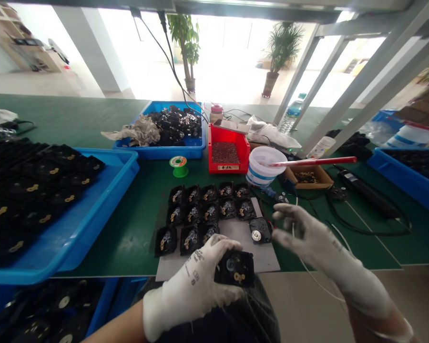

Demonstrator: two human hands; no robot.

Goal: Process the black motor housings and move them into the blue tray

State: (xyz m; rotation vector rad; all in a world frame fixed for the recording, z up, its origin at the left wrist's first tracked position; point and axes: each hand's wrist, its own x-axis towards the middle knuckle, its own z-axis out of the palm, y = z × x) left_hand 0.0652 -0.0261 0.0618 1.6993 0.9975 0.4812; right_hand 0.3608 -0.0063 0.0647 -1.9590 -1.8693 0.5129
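Note:
Both of my hands wear white gloves. My left hand (203, 281) grips a square black plastic housing (234, 267) by its left side, above my lap at the table's front edge; small brass-coloured parts show on its face. My right hand (303, 233) is raised to the right with fingers apart and nothing visible in them. Just left of its fingertips lies a black housing with a white wheel (260, 230). Behind my left hand, rows of similar black housings (192, 213) holding small gears stand on a pale sheet (268, 257).
A blue tray of black parts (125, 164) lies left. At the back are a blue bin (153, 153), red bin of brown granules (229, 152), green spool (179, 167) and white bucket (263, 166) with a red-handled brush (318, 162). A black power tool (368, 193) and cables lie right.

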